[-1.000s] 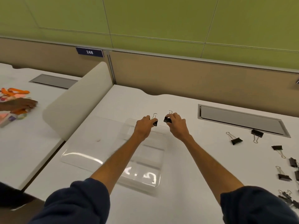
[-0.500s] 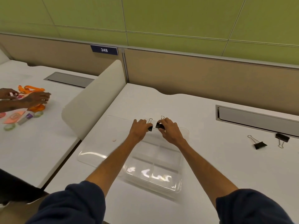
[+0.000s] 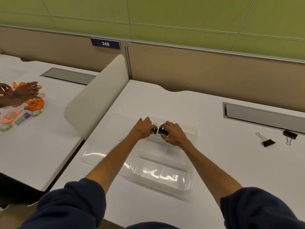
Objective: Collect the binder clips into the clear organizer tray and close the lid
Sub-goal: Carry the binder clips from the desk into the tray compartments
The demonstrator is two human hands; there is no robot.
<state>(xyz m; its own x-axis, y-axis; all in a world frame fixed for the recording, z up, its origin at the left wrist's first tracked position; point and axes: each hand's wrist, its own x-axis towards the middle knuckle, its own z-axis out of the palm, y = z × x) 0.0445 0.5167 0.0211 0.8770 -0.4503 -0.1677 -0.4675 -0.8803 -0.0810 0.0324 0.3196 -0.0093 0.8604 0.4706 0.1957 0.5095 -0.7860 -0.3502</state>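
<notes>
A clear organizer tray [image 3: 189, 182] with divided compartments lies open on the white desk, its clear lid [image 3: 102, 156] folded out flat to the left. My left hand [image 3: 143, 128] pinches a small black binder clip [image 3: 154, 130] over the tray's far compartments. My right hand [image 3: 173, 133] grips another black binder clip [image 3: 162, 131] right beside it, the two clips almost touching. Two more black binder clips lie on the desk at the right, one [image 3: 268, 142] nearer and one [image 3: 290, 135] by the cable slot.
A curved white divider [image 3: 95, 100] separates this desk from the neighbouring one at the left, where another person's hands [image 3: 19, 95] handle orange ribbon and tape rolls. A grey cable slot [image 3: 264, 115] is set into the desk at the back right.
Both hands have come lower and closer together over the tray's far end, each still holding its clip. The view has swung left, so fewer loose clips show at the right.
</notes>
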